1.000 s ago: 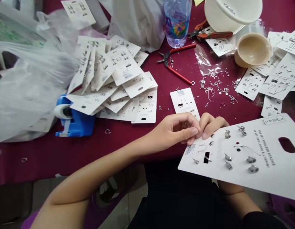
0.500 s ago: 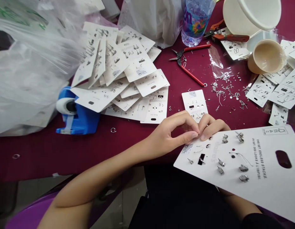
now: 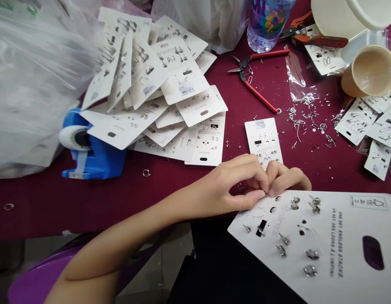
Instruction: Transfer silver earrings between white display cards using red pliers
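A large white earring card [image 3: 328, 236] lies tilted over my lap, its back side up. Metal earring posts and backs stick through it, and a dark oval hang hole is at the right end. My right hand [image 3: 288, 179] grips the card's far edge with curled fingers; the card hides the rest of that hand. Right beside those fingers, my left hand [image 3: 238, 181] pinches thumb and forefinger together at the same edge. Whatever is in that pinch is too small to make out. Just beyond the hands, a smaller earring card [image 3: 265, 133] rests on the table.
A pile of earring cards [image 3: 185, 80] spreads at the back left, beside a blue tape dispenser [image 3: 103, 158] and plastic bags [image 3: 33, 84]. Red-handled cutters [image 3: 261, 95], loose metal findings [image 3: 309, 120], a bottle [image 3: 268, 25] and a tan cup [image 3: 369, 71] occupy the back and right.
The far edge of the large card has dropped lower in view, and both hands have shifted slightly down with it. The pinch at the card's edge continues. The camera view has shifted a little.
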Demonstrator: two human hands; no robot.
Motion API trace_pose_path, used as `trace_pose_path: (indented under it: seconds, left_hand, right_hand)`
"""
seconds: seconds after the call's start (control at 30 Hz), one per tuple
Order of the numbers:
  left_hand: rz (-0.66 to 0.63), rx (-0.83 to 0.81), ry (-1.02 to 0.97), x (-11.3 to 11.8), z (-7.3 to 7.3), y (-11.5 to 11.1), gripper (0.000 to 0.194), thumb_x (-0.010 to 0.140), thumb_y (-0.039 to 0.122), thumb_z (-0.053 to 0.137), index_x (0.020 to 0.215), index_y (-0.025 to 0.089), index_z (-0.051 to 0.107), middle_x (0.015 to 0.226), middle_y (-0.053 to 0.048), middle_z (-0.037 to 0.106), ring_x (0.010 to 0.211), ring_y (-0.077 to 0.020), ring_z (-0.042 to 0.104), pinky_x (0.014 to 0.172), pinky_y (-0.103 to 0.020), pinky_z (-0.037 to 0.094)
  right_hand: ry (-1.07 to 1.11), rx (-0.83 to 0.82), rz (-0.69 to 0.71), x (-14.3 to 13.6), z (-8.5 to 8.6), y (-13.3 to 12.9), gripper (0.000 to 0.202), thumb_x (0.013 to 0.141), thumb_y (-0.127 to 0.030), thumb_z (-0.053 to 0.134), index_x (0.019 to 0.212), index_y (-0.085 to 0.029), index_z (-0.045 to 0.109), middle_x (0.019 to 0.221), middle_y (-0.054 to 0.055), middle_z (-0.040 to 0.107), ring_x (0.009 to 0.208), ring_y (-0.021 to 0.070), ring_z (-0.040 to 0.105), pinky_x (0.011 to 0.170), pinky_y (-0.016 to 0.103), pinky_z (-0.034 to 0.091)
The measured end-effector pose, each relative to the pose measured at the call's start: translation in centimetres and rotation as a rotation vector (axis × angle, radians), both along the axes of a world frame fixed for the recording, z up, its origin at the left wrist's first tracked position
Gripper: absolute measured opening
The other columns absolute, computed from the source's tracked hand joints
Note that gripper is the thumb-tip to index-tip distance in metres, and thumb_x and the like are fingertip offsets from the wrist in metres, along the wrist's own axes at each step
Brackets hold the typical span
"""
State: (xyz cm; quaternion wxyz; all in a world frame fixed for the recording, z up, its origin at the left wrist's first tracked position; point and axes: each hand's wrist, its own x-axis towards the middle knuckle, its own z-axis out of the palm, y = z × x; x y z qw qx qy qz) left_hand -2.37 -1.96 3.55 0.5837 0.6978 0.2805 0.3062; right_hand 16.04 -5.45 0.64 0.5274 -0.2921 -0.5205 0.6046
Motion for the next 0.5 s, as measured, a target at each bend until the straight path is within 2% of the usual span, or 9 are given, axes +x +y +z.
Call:
trace_pose_path:
  seconds: [0.2,0.37,0.5]
  left_hand:
    - [0.008,0.157,0.004,0.1,-0.2,0.0,0.011,0.084,0.007,0.055,0.08,0.017,0.057,0.076,0.0,0.057,0.073,-0.0094,0.052,0.065,-0.02,0.046]
    - [-0.008,0.121,0.001,-0.1,0.0,0.0,0.009,0.086,0.009,0.058,0.082,0.016,0.06,0.078,-0.001,0.058,0.074,-0.0094,0.053,0.065,-0.019,0.047]
    - [-0.02,0.008,-0.024,-0.3,0.1,0.1,0.004,0.09,0.014,0.065,0.086,0.015,0.065,0.082,-0.002,0.063,0.078,-0.0095,0.058,0.07,-0.019,0.05]
  right_hand:
    - [-0.059,-0.035,0.079,0.6,0.4,-0.3,0.014,0.096,-0.036,0.059,0.09,-0.027,0.068,0.078,0.001,0.055,0.068,0.0161,0.057,0.059,0.031,0.047]
    - [-0.074,-0.057,0.094,0.6,1.1,-0.3,0.012,0.095,-0.03,0.062,0.087,-0.024,0.07,0.078,0.002,0.057,0.069,0.016,0.059,0.062,0.032,0.049]
    - [0.025,0.02,0.02,0.0,0.6,0.1,0.008,0.092,-0.027,0.066,0.088,-0.024,0.071,0.075,0.001,0.059,0.061,0.0131,0.058,0.057,0.029,0.051]
